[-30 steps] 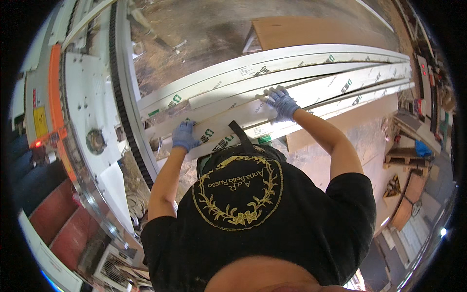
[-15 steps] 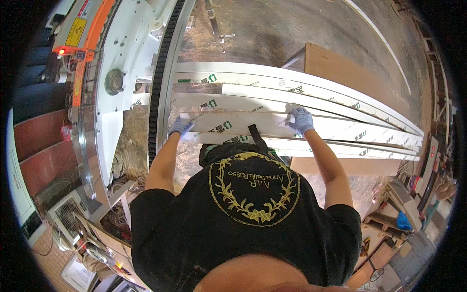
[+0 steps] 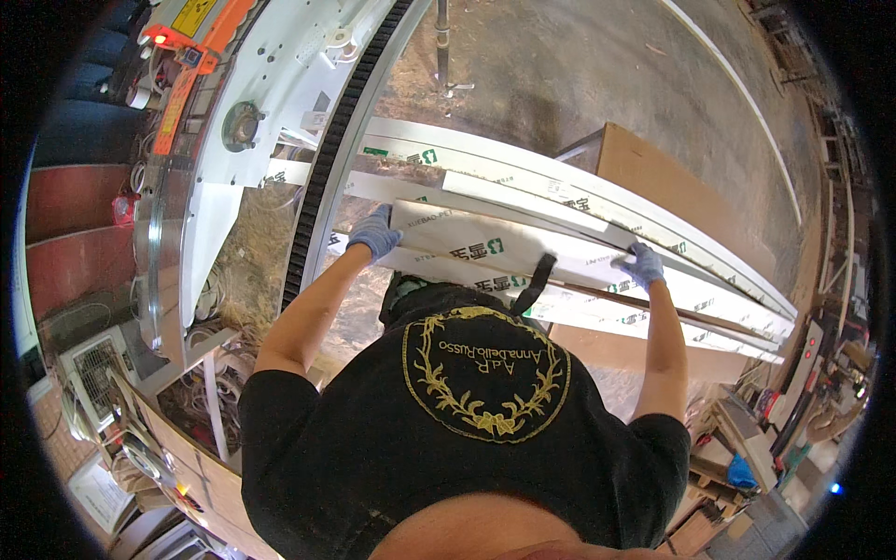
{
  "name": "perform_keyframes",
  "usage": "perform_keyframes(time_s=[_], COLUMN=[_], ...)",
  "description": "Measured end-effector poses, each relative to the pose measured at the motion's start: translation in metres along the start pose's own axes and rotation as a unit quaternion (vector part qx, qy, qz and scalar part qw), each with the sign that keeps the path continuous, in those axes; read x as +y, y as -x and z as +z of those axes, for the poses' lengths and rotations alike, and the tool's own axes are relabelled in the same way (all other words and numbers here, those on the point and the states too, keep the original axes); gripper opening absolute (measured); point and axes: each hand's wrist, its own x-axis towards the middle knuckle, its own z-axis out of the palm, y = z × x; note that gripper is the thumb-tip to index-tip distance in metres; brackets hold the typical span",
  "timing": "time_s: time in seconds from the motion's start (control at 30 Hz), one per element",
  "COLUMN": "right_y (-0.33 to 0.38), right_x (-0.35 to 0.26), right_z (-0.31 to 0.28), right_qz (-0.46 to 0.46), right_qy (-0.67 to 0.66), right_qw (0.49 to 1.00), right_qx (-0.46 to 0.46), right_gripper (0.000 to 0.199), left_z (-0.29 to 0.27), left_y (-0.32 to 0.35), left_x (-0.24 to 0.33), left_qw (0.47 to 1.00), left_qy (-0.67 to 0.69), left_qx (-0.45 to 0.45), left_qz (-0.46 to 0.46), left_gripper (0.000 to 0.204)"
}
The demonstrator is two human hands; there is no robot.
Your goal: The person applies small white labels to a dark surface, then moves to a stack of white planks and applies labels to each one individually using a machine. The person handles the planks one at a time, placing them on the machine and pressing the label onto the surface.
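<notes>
Across the front of my body lies a long white board strip (image 3: 523,238) with green and black printing. My left hand (image 3: 376,233), in a bluish-grey glove, is closed around its left end. Farther along, my right hand (image 3: 641,268), gloved alike, grips the far edge of the same strip, with the thumb over its upper face. Behind this strip are several similar white strips (image 3: 523,192), stretching to the right and converging there. Another printed strip (image 3: 485,278) runs along the near side, close to my waist. The undersides of both hands are hidden.
A black cable chain (image 3: 350,140) on a metal rail crosses close by my left hand. Beyond it stands a white machine frame (image 3: 247,84) with an orange unit (image 3: 219,37). A brown panel (image 3: 672,187) lies behind the strips. Tools and boards clutter the lower right.
My view has turned slightly. The held strip has shifted right, away from the cable chain, and appears larger. My right hand is farther along it, so my hands are wider apart.
</notes>
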Motion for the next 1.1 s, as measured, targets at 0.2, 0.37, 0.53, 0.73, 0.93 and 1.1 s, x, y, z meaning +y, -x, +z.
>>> perform_keyframes(time_s=[0.2,0.37,0.53,0.73,0.93,1.1], right_y=[0.017,0.042,0.057,0.079,0.135,0.162], right_x=[0.024,-0.022,-0.211,-0.354,-0.203,-0.132], right_z=[-0.006,-0.039,-0.058,-0.045,0.004,0.013], right_qz=[-0.072,-0.170,-0.156,-0.391,-0.087,0.452], right_qy=[-0.148,-0.255,-0.266,-0.405,-0.534,-0.610], right_qw=[0.977,0.948,0.951,0.823,0.787,0.487], right_qx=[0.133,0.081,0.004,0.076,0.297,0.432], right_gripper=[0.053,0.036,0.041,0.055,0.022,0.050], left_z=[-0.033,-0.074,-0.158,-0.152,-0.197,-0.203], left_y=[0.009,0.045,0.018,0.040,0.035,0.035], left_x=[0.000,-0.048,-0.211,-0.178,-0.157,-0.202], left_qw=[0.961,0.857,0.332,0.517,0.547,0.532], left_qy=[0.251,0.449,0.862,0.672,0.652,0.603], left_qx=[0.071,0.200,0.127,0.524,0.505,0.565], left_qz=[0.095,0.153,0.363,-0.088,-0.141,-0.186], left_gripper=[0.045,0.033,0.016,0.073,0.060,0.061])
